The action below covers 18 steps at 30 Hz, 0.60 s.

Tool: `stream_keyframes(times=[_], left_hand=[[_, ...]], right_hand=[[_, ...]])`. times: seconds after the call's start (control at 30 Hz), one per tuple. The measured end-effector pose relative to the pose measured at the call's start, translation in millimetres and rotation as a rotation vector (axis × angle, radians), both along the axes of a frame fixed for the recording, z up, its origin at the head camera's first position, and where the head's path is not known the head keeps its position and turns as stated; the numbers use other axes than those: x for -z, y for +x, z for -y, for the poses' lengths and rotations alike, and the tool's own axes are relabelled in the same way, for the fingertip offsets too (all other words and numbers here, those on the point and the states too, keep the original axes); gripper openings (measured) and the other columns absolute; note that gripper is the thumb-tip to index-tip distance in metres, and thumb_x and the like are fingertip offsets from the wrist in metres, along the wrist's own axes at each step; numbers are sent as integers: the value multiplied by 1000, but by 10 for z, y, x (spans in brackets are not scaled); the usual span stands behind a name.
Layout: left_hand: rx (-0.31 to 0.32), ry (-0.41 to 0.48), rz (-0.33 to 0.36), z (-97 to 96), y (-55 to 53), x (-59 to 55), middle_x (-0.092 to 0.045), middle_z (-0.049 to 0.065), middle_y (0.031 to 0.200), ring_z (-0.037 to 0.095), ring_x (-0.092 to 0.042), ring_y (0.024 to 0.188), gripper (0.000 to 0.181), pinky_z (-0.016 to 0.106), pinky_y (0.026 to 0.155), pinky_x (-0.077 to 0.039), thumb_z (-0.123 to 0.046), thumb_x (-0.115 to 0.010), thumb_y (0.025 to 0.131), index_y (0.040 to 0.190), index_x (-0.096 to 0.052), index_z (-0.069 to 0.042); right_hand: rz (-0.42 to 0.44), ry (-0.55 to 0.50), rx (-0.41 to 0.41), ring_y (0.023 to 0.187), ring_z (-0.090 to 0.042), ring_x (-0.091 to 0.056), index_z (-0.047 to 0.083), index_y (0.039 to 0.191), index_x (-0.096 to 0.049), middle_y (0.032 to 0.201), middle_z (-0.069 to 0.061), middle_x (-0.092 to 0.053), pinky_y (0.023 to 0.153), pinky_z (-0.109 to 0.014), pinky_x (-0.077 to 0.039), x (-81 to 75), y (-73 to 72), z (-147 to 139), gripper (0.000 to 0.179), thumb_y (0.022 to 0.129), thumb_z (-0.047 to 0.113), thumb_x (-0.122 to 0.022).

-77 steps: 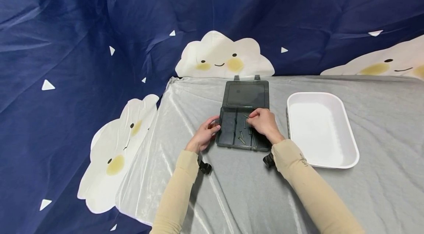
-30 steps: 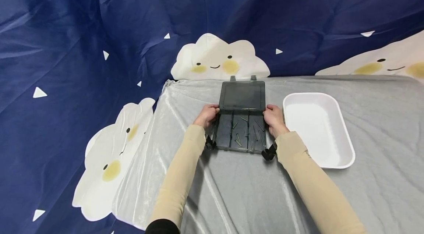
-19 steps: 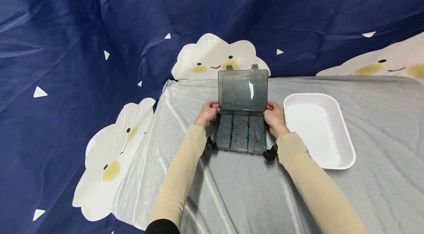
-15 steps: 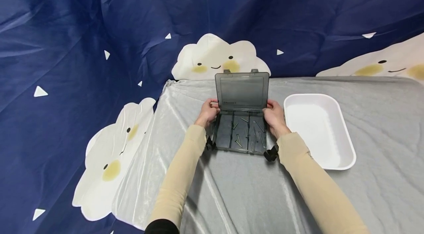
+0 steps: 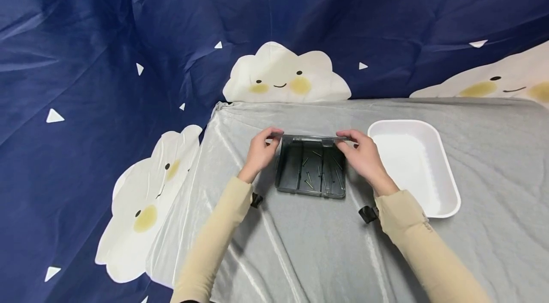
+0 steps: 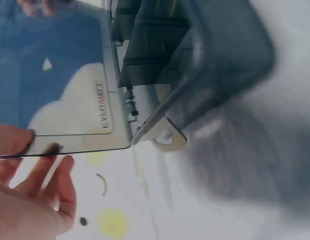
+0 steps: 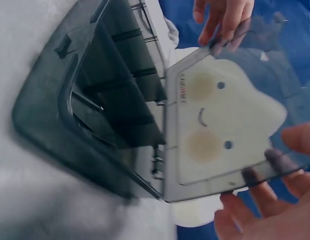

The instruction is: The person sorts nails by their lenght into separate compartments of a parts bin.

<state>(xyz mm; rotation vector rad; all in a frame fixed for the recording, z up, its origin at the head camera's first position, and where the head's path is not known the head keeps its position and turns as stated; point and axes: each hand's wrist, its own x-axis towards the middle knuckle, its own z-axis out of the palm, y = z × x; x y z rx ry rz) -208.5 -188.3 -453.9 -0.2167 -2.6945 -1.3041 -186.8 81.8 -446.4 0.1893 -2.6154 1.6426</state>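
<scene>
A smoky see-through compartment box (image 5: 310,194) sits on the grey cloth. Its hinged lid (image 5: 310,138) stands raised at the back, seen nearly edge-on in the head view. Several thin screws (image 5: 309,181) lie in the middle and right compartments; the left one holds none. At the lid's left edge, my left hand (image 5: 259,152) pinches it between thumb and fingers. My right hand (image 5: 363,156) grips the opposite edge, its fingertips visible through the clear lid (image 7: 220,167) in the right wrist view. Printed lettering shows near the hinge on the lid (image 6: 64,105) in the left wrist view.
A white plastic tray (image 5: 451,174) stands to the right of the box, close to my right forearm. Grey cloth (image 5: 317,246) covers the table. Behind it hangs a dark blue curtain (image 5: 180,17) with smiling clouds.
My right hand has left the screws, and both hands have gone to the box's sides, then up to the lid's edges. The lid, earlier leaning back, has swung up and forward.
</scene>
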Motion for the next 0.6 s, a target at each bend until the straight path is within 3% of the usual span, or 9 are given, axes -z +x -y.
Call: stream_keyframes(times=[0.07, 0.17, 0.3, 0.4, 0.6], left_hand=[[46, -13, -107, 47, 125, -30, -69, 5, 112, 19, -62, 104, 21, 36, 82, -50, -11, -56, 95, 110, -70, -8], [163, -75, -279, 140, 300, -32, -69, 8, 111, 21, -62, 105, 19, 36, 88, -48, -6, -59, 92, 107, -69, -5], [333, -283, -439, 247, 496, 66, -67, 11, 113, 25, -60, 108, 19, 39, 97, -44, -6, -66, 88, 107, -68, -6], [386, -446, -470, 272, 610, 154, -66, 10, 116, 25, -59, 109, 22, 41, 95, -44, -10, -70, 87, 108, -67, -9], [409, -640, -401, 245, 745, 297, -62, 6, 123, 23, -57, 114, 26, 39, 93, -45, -18, -67, 90, 116, -66, -14]], right_hand=[[-91, 40, -43, 116, -33, -55, 4, 115, -66, 121, -17, -64, 99, -48, -40, -37, 102, -35, 27, 91, 16, -63], [-254, 124, -127, 110, -31, -59, 4, 108, -68, 112, -14, -66, 95, -46, -42, -45, 256, -62, 21, 88, 10, -68], [-381, 268, -248, 107, -33, -58, 3, 104, -68, 111, -14, -66, 94, -47, -42, 52, 413, -57, 21, 83, 4, -71], [-366, 376, -313, 112, -34, -54, 3, 108, -67, 118, -15, -62, 97, -49, -40, 164, 495, -40, 26, 83, 6, -72], [-340, 513, -348, 118, -34, -51, 4, 113, -66, 125, -17, -57, 100, -48, -40, 334, 618, -13, 30, 84, 9, -74]])
